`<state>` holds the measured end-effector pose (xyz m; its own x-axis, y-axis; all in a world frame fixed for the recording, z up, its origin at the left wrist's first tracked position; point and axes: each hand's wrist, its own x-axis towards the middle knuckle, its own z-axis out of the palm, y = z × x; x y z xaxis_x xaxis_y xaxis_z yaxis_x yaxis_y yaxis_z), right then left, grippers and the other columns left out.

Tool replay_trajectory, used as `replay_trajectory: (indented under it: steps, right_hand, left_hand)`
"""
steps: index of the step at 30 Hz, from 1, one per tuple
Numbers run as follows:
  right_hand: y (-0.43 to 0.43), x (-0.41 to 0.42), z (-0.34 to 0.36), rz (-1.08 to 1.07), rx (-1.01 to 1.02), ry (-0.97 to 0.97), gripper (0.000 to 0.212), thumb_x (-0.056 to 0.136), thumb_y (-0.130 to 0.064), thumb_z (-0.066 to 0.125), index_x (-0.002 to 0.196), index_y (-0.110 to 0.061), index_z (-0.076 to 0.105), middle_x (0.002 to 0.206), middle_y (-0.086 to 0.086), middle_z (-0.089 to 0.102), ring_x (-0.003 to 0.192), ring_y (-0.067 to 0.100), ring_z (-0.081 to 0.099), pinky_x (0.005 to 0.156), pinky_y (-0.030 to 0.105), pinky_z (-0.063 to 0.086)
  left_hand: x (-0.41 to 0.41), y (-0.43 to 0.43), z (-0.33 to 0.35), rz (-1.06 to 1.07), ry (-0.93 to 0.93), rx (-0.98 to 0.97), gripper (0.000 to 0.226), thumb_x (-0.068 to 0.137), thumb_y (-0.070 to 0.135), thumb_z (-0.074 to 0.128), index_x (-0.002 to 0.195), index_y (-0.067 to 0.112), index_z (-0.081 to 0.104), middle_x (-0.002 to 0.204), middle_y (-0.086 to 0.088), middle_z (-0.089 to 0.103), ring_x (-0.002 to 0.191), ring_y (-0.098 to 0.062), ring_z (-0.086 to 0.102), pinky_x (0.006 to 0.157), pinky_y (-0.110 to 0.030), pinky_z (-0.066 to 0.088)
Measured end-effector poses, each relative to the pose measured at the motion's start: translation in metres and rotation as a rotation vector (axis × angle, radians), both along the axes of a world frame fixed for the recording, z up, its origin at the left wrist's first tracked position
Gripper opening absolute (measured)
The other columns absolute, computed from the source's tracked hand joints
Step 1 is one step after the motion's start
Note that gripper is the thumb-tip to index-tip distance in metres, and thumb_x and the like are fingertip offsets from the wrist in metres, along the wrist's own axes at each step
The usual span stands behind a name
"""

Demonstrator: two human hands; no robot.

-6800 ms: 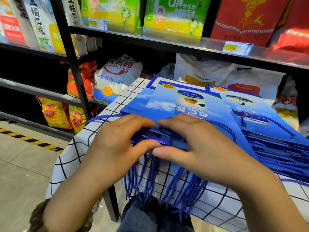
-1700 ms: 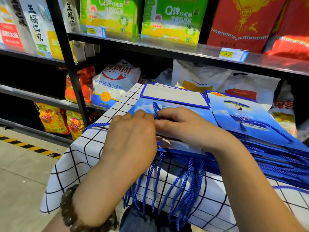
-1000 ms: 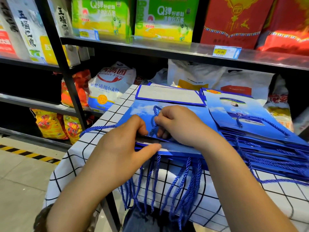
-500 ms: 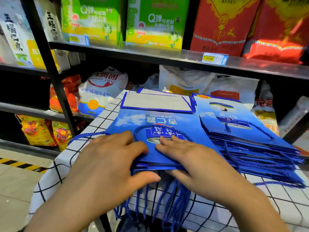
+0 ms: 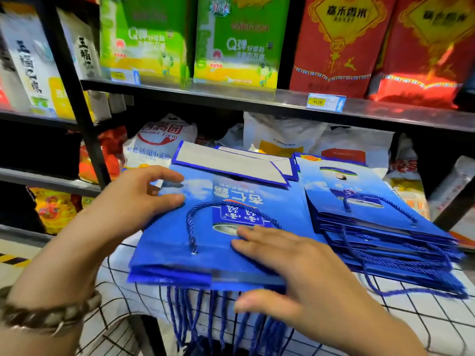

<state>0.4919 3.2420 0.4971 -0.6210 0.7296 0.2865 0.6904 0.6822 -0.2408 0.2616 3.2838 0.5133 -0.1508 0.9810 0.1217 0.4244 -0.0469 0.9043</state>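
A stack of flat blue paper gift bags (image 5: 205, 242) lies on the checked tablecloth (image 5: 424, 327), its near edge past the table's front. Their blue cord handles (image 5: 205, 319) hang down there. One cord loop (image 5: 195, 224) lies on the top bag. My left hand (image 5: 128, 204) touches the stack's left edge, thumb and forefinger tips on the top bag. My right hand (image 5: 298, 276) has its fingers flat on the top bag and its thumb under the near edge, pinching the stack. A folded bag with a white underside (image 5: 231, 163) lies at the stack's far end.
A second stack of blue bags (image 5: 372, 217) sits close on the right. Behind the table stand black shelves (image 5: 257, 98) with green boxes (image 5: 239, 42), red sacks (image 5: 341, 39) and flour bags (image 5: 159, 142). A black upright post (image 5: 74, 98) is at left. Tiled floor lies lower left.
My left hand has slid from the stack's near edge up to its left side. The right hand stays at the near edge. Earlier both hands handled a cord, which now lies on the top bag.
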Motion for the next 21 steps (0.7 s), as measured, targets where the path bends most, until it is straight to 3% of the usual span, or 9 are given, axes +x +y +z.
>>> replay_trajectory:
  steps: [2, 5, 9, 10, 12, 15, 17, 19, 21]
  right_hand:
    - [0.009, 0.006, 0.009, -0.111, -0.16, 0.234, 0.062, 0.071, -0.07, 0.042, 0.12, -0.036, 0.058, 0.126, -0.023, 0.056, 0.114, -0.008, 0.049, 0.098, 0.019, 0.039]
    - [0.044, 0.024, 0.012, -0.44, -0.104, 0.491, 0.047, 0.085, -0.04, 0.057, 0.129, -0.026, 0.049, 0.127, -0.006, 0.055, 0.106, 0.01, 0.053, 0.092, 0.027, 0.041]
    - [0.071, 0.035, 0.02, -0.48, -0.532, 0.888, 0.054, 0.084, -0.023, 0.064, 0.133, -0.031, 0.043, 0.124, 0.006, 0.057, 0.104, 0.026, 0.061, 0.09, 0.044, 0.05]
    - [0.074, 0.04, 0.026, -0.483, -0.486, 0.906, 0.053, 0.083, -0.019, 0.065, 0.132, -0.028, 0.046, 0.126, 0.006, 0.057, 0.108, 0.026, 0.06, 0.092, 0.045, 0.049]
    - [0.081, 0.059, 0.041, -0.485, -0.32, 0.88, 0.052, 0.083, -0.013, 0.064, 0.132, -0.017, 0.047, 0.132, 0.002, 0.053, 0.116, 0.017, 0.053, 0.098, 0.035, 0.043]
    - [0.093, 0.101, 0.071, -0.573, -0.17, 0.743, 0.049, 0.087, -0.01, 0.059, 0.133, -0.011, 0.046, 0.127, -0.001, 0.051, 0.111, 0.008, 0.047, 0.089, 0.017, 0.033]
    - [0.106, 0.139, 0.076, -0.662, -0.174, 0.665, 0.047, 0.088, -0.008, 0.057, 0.134, -0.011, 0.046, 0.124, 0.0, 0.051, 0.105, 0.011, 0.047, 0.082, 0.015, 0.033]
    - [0.116, 0.172, 0.067, -0.74, -0.236, 0.603, 0.046, 0.089, -0.004, 0.055, 0.134, -0.01, 0.046, 0.128, 0.009, 0.052, 0.1, 0.014, 0.048, 0.082, 0.02, 0.034]
    - [0.127, 0.201, 0.048, -0.845, -0.256, 0.497, 0.046, 0.089, -0.003, 0.055, 0.134, -0.006, 0.046, 0.131, 0.016, 0.051, 0.101, 0.018, 0.048, 0.079, 0.024, 0.036]
  left_hand:
    - [-0.003, -0.006, 0.006, -0.013, -0.039, 0.087, 0.03, 0.081, -0.001, 0.063, 0.084, 0.029, 0.065, 0.063, -0.007, 0.068, 0.048, -0.004, 0.06, 0.041, -0.015, 0.047]
    - [-0.005, -0.014, 0.015, -0.025, -0.226, 0.204, 0.038, 0.082, -0.008, 0.054, 0.085, 0.027, 0.066, 0.063, 0.008, 0.071, 0.053, -0.003, 0.064, 0.048, -0.015, 0.051]
    - [0.011, -0.01, 0.032, -0.046, -0.364, 0.33, 0.036, 0.083, -0.008, 0.051, 0.092, 0.024, 0.065, 0.066, 0.015, 0.07, 0.057, 0.001, 0.065, 0.051, -0.012, 0.05]
    - [0.017, -0.004, 0.037, -0.053, -0.377, 0.349, 0.034, 0.083, -0.008, 0.052, 0.095, 0.021, 0.064, 0.064, 0.016, 0.07, 0.055, 0.002, 0.064, 0.049, -0.01, 0.048]
    - [0.034, 0.013, 0.05, -0.082, -0.361, 0.333, 0.03, 0.083, -0.007, 0.054, 0.102, 0.016, 0.062, 0.06, 0.014, 0.068, 0.05, 0.004, 0.06, 0.047, -0.009, 0.046]
    - [0.07, 0.049, 0.065, -0.212, -0.169, 0.253, 0.028, 0.086, 0.003, 0.058, 0.113, 0.01, 0.061, 0.074, 0.005, 0.064, 0.052, -0.002, 0.058, 0.045, -0.011, 0.045]
    - [0.103, 0.072, 0.067, -0.33, 0.046, 0.214, 0.032, 0.086, 0.013, 0.06, 0.118, 0.012, 0.059, 0.083, -0.001, 0.063, 0.065, -0.013, 0.059, 0.048, -0.018, 0.047]
    - [0.139, 0.094, 0.058, -0.426, 0.388, 0.227, 0.042, 0.086, 0.026, 0.061, 0.127, 0.016, 0.054, 0.112, -0.007, 0.064, 0.097, -0.022, 0.061, 0.075, -0.025, 0.047]
    - [0.169, 0.114, 0.041, -0.494, 0.701, 0.237, 0.047, 0.088, 0.036, 0.056, 0.13, 0.017, 0.05, 0.135, -0.005, 0.052, 0.121, -0.022, 0.049, 0.097, -0.027, 0.039]
